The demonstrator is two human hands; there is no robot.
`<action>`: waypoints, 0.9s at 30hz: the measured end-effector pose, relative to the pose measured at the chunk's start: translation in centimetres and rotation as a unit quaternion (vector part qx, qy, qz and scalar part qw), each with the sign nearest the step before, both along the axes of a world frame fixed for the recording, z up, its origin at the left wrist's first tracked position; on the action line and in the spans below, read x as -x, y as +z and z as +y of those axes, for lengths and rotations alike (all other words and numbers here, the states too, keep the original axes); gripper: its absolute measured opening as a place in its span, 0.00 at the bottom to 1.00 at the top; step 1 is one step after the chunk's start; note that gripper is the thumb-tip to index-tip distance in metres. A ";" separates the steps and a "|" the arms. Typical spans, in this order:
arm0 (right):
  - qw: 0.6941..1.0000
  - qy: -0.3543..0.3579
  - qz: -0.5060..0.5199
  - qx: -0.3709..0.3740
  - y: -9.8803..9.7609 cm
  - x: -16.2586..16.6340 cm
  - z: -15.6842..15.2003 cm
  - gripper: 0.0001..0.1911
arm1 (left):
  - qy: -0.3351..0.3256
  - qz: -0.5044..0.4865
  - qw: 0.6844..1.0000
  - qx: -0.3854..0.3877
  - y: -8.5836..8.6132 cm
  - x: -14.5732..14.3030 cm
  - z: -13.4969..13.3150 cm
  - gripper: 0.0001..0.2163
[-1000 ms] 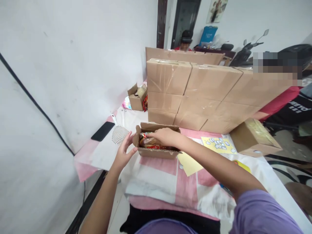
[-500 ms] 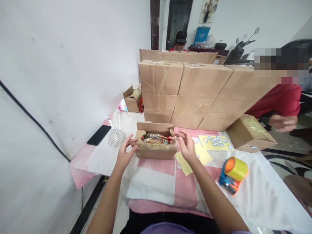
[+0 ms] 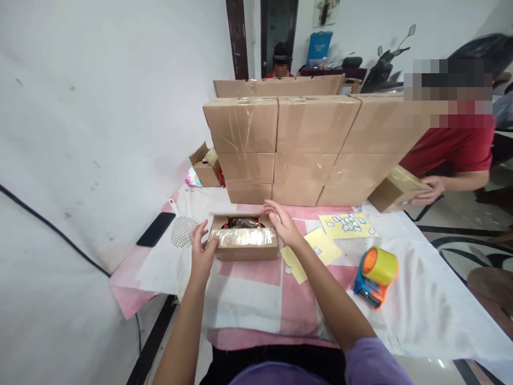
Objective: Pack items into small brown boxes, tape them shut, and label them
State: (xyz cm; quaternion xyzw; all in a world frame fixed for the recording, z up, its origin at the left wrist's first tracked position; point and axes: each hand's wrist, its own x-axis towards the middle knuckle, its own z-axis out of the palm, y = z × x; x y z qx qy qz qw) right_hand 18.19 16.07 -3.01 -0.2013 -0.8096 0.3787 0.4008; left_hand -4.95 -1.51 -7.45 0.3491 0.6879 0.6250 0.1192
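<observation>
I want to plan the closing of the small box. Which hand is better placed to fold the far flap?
Probably the right hand: it already touches the small box at its far edge. The left hand braces the near corner.

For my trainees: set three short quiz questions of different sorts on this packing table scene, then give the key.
1. True or false: both hands touch the small open box.
2. Which lies right of that box? A) tape dispenser B) black phone C) mesh strainer
3. Fill in: behind the box stands a stack of sealed ____.

Key
1. True: the left hand is at its left end, the right hand at its far right corner.
2. A
3. cartons
</observation>
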 end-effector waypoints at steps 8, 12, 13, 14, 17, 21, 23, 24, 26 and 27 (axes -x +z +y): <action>1.000 -0.023 0.013 0.010 -2.5 -1.4 -1.8 0.18 | -0.205 0.421 0.870 0.154 4.7 -4.0 1.0 0.23; 0.990 -0.136 0.015 -0.036 -2.4 -6.7 -5.1 0.19 | -0.209 0.472 0.814 0.266 5.7 -6.4 2.2 0.34; 0.977 -0.202 0.040 -0.052 -2.6 -9.1 -6.0 0.19 | -0.207 0.482 0.803 0.283 5.9 -6.7 2.5 0.34; 0.950 -0.290 0.084 -0.081 -2.9 -11.7 -6.8 0.16 | -0.205 0.492 0.793 0.295 6.2 -6.9 2.7 0.34; 0.825 -0.531 0.177 -0.077 -4.4 -19.9 -7.7 0.20 | -0.198 0.511 0.776 0.313 6.9 -7.2 3.4 0.32; 0.793 -0.511 0.287 0.165 -6.7 -27.0 -6.1 0.31 | -0.206 0.498 0.780 0.318 7.3 -7.4 4.2 0.30; 0.797 -0.489 0.265 0.237 -7.7 -28.2 -5.2 0.34 | -0.210 0.489 0.785 0.316 7.4 -7.5 4.2 0.29; 0.804 -0.476 0.234 0.268 -8.1 -28.5 -4.9 0.34 | -0.211 0.485 0.789 0.313 7.4 -7.5 4.2 0.29; 0.825 -0.435 0.164 0.323 -8.7 -28.5 -4.8 0.33 | -0.210 0.474 0.799 0.306 7.3 -7.3 3.9 0.30; 0.836 -0.408 0.137 0.342 -9.0 -28.4 -4.8 0.33 | -0.207 0.468 0.804 0.301 7.3 -7.0 3.7 0.30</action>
